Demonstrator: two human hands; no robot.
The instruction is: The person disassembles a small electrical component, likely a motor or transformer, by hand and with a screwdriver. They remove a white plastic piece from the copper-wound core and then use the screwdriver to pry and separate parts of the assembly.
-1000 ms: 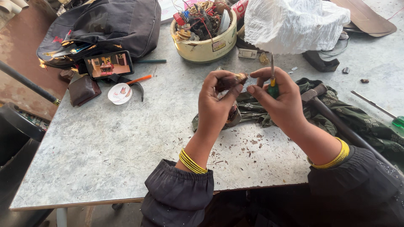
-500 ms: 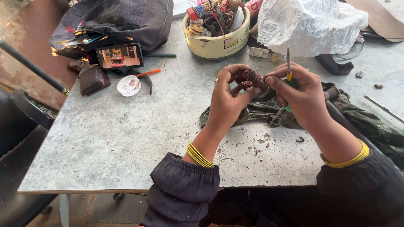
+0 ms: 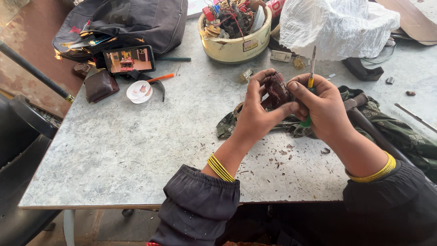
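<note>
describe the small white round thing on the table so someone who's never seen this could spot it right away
Start at the dark bag at the table's far left corner, then drop to the phone lying in front of it. Just below sits a small white round lid, between a brown wallet and an orange-handled tool. It is the only white disc there.

A small repair workshop, by the look of the bench.

A scuffed grey table (image 3: 114,150) strewn with dark crumbs of debris carries a bowl (image 3: 235,45) heaped with wires and salvaged parts, a loose switch (image 3: 281,55), a cloth (image 3: 396,132) and a metal rod (image 3: 415,117); a bag (image 3: 132,23), wallet (image 3: 101,85) and phone (image 3: 129,59) sit to one side, and the right hand (image 3: 324,107) grips a screwdriver (image 3: 311,75).
</note>
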